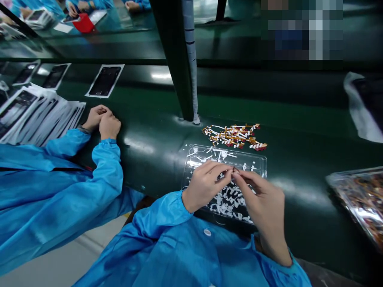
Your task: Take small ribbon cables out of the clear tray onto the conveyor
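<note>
Two hands meet over a clear tray [259, 162] at the desk's near edge. At nine o'clock of the meeting point, the left hand [203, 185] has its grip pressed together, thumb and forefinger pinching a tiny strip [234, 171]; at three o'clock, the right hand [263, 203] pinches the same strip. White paper bits, too many to count, litter the tray. One pile of orange strips [235, 136] lies at twelve o'clock. A co-worker's clasped hands [103, 121] rest far left on the dark green desk [299, 131].

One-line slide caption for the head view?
Left hand and right hand pinch a tiny part over a clear tray of white scraps, orange flex strips piled beyond.
</note>
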Available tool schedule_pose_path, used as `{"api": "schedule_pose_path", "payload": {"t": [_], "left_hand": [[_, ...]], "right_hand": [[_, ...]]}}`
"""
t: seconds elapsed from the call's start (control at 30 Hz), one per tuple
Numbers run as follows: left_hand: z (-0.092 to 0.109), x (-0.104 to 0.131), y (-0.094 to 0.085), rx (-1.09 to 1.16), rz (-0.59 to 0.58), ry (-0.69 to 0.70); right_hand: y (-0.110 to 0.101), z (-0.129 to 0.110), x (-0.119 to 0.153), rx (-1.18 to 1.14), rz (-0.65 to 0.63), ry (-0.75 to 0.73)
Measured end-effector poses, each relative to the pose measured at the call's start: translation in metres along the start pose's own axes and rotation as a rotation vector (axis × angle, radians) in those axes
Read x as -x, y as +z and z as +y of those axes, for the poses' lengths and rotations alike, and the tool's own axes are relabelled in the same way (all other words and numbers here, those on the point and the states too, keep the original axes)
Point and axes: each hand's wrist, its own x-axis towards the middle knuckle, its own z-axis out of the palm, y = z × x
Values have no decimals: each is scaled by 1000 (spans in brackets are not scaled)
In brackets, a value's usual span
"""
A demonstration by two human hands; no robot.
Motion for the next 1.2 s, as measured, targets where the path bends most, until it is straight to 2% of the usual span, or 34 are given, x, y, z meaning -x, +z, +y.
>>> {"api": "schedule_pose_path", "payload": {"t": [0.1, 0.4, 0.57, 0.73, 0.83, 0.97, 1.13, 1.2], "left_hand": [[-1, 0, 0, -74, -31, -3], [-2, -2, -5, -31, -53, 44], [-3, -1, -3, -92, -63, 95], [-14, -3, -6, -193, -132, 144], [-18, -2, -12, -150, -199, 40], [-17, -2, -17, 139, -298, -181], [-13, -4, -12, 211, -255, -201], [-12, -3, -11, 166, -182, -218]], "right_hand": [[1, -2, 2, 31, 5, -8], [-2, -1, 7, 17, -10, 54], [-1, -4, 7, 44, -30, -10], [-4, -1, 3, 77, -83, -64], [-13, 8, -1, 62, -122, -14], [-21, 18, -6, 0, -193, 84], [-18, 21, -10, -121, -251, 226], [-18, 22, -10, -170, -237, 281]]}}
